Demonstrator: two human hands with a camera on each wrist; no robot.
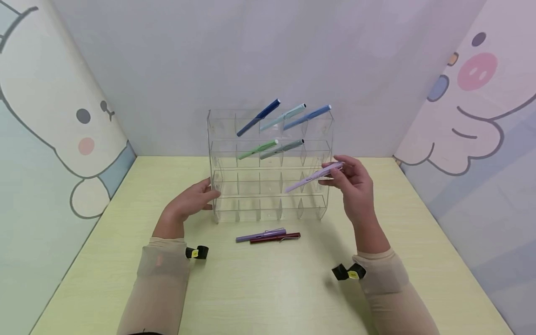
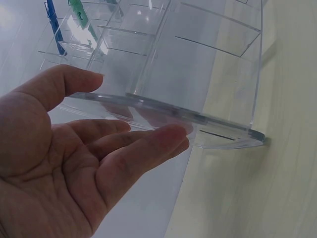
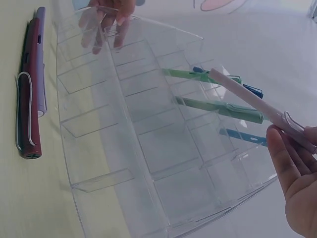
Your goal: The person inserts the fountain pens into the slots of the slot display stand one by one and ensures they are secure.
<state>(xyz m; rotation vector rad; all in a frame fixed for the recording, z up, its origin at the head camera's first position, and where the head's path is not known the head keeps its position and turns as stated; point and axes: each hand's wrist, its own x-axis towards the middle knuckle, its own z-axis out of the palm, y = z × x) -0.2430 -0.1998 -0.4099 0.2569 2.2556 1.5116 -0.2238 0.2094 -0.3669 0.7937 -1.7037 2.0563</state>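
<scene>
A clear acrylic pen rack (image 1: 270, 196) with stepped tiers of small compartments stands on the table. My left hand (image 1: 193, 197) holds its left side panel, thumb on one face and fingers on the other, as the left wrist view shows. At the rack's right side my right hand (image 1: 355, 184) pinches a pale lilac pen (image 1: 311, 177) near its clip end. This pen slants down to the left, its far end in front of the lower tiers. In the right wrist view the lilac pen (image 3: 247, 95) overlaps the racked pens.
Dark blue (image 1: 258, 117), pale aqua (image 1: 283, 116) and mid-blue (image 1: 307, 117) pens lean in the top tier. Below them lean a green pen (image 1: 258, 149) and a grey-green pen (image 1: 282, 149). Purple (image 1: 255, 236) and dark red (image 1: 274, 238) pens lie before the rack.
</scene>
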